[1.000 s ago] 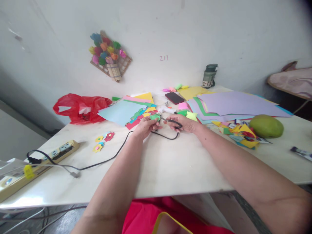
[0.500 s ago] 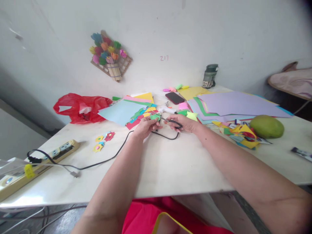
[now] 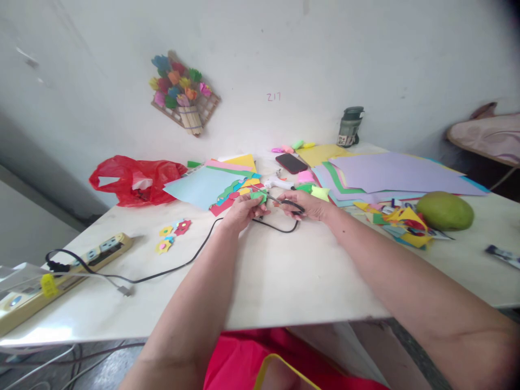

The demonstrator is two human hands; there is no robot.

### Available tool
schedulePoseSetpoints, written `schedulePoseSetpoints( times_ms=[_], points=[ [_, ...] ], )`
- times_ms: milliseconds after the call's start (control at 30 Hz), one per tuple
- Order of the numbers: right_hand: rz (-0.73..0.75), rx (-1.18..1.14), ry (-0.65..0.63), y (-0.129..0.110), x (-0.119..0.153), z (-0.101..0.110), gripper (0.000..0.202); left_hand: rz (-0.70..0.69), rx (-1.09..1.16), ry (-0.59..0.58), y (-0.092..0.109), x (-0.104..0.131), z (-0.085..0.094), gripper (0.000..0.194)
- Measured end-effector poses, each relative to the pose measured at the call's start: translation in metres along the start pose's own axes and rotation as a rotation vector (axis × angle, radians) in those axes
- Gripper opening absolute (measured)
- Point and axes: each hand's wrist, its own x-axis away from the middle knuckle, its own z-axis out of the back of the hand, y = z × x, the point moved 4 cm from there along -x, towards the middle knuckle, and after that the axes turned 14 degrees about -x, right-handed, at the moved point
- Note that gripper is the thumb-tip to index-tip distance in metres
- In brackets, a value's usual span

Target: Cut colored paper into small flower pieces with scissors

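Near the middle of the table, my left hand (image 3: 240, 212) pinches a small piece of green paper (image 3: 258, 196). My right hand (image 3: 305, 204) is closed around the black handles of a pair of scissors (image 3: 293, 206), whose blades point left, at the green paper. Just behind my hands lies a white glue gun (image 3: 278, 183), its black cable running under them. Left of my left hand are a light blue sheet (image 3: 205, 187) and a strip of coloured cut shapes (image 3: 222, 205). Green and yellow paper pieces (image 3: 320, 193) sit beside my right hand.
A red plastic bag (image 3: 122, 181), small paper flowers (image 3: 163, 246) and a power strip (image 3: 109, 246) are at the left. A phone (image 3: 291, 163) and a bottle (image 3: 350, 127) stand farther back. Purple sheets (image 3: 398, 173), paper scraps (image 3: 410, 225) and a green fruit (image 3: 445, 210) lie at the right.
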Motion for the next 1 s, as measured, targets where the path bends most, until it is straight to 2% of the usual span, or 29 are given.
schedulePoseSetpoints(
  times_ms=[433,833,1000],
  points=[
    [0.031,-0.042,-0.067,-0.0005,-0.0002,-0.0020,0.018,-0.002,-0.017,-0.015,0.0012,0.0009,-0.0044,0.025],
    [0.015,-0.066,-0.044,-0.0033,0.0010,-0.0040,0.018,-0.009,-0.006,-0.022,0.0016,0.0014,-0.0044,0.025],
    [0.033,-0.039,-0.038,-0.0036,0.0007,-0.0049,0.020,0.027,-0.006,0.019,-0.0018,-0.0004,-0.0021,0.020]
  ],
)
